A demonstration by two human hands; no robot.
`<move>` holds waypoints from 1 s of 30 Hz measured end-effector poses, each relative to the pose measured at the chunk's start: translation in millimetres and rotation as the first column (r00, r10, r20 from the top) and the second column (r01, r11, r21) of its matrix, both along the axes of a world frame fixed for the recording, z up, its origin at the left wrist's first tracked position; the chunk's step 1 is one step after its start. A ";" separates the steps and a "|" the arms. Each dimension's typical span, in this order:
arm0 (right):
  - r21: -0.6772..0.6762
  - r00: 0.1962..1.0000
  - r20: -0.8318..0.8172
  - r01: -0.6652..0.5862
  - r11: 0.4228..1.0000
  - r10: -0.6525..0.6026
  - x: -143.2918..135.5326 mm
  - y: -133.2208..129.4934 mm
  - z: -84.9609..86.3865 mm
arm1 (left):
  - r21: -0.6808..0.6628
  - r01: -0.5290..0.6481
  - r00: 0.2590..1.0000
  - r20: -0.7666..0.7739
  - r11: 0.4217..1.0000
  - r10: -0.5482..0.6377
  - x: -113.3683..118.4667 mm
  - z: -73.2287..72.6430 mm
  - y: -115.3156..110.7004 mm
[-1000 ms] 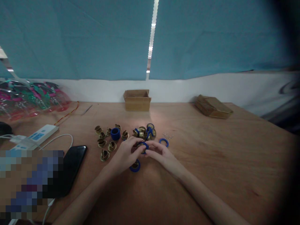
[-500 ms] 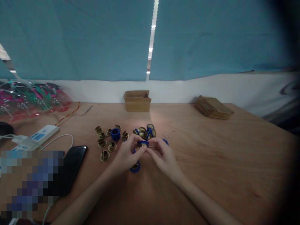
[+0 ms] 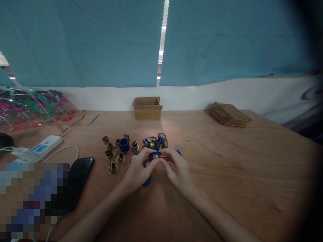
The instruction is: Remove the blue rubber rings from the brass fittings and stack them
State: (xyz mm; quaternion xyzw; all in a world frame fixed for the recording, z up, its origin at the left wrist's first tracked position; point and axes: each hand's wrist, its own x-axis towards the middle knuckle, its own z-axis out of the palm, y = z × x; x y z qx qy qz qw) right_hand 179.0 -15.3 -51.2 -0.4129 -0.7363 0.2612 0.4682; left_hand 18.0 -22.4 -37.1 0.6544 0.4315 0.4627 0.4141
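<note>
Between my fingertips is a small round brass part with a blue ring [image 3: 154,155]. My left hand [image 3: 137,171] pinches it from the left, and my right hand [image 3: 178,169] grips it from the right. Brass parts [image 3: 120,158] without blue rings lie scattered to the left, around a thick blue ring [image 3: 124,145]. Just beyond my hands sits a pile of brass parts with blue rings [image 3: 161,143]. Another blue-ringed part [image 3: 146,180] lies partly hidden under my left hand, and one more blue edge [image 3: 178,152] shows behind my right fingers.
An open cardboard box [image 3: 147,112] stands by the wall, with a flattened-looking carton [image 3: 230,115] to the right. Tiny clear pieces [image 3: 180,146] lie behind my right hand. On the left are a black phone [image 3: 80,181], a white power strip [image 3: 44,148] and plastic-wrapped goods [image 3: 37,106].
Both hands stay together around the blue-ringed brass part, which is tilted slightly differently, with more brass showing below the ring. The rest of the table looks the same.
</note>
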 end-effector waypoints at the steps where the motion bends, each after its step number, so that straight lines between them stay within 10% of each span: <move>1: 0.058 1.000 0.022 0.004 0.998 -0.005 -0.4 -0.5 -1.0 | -0.004 0.002 1.000 0.016 1.000 -0.002 0.6 -0.5 -0.3; 11: 0.277 0.990 0.134 0.000 0.961 -0.038 -1.0 -3.7 3.2 | -0.021 0.044 0.988 0.147 0.999 -0.041 6.8 -4.7 -5.2; 30: 0.158 0.984 0.173 -0.054 0.986 0.026 0.7 -4.1 5.8 | 0.071 -0.018 0.997 0.071 0.997 0.012 9.3 -11.5 -7.3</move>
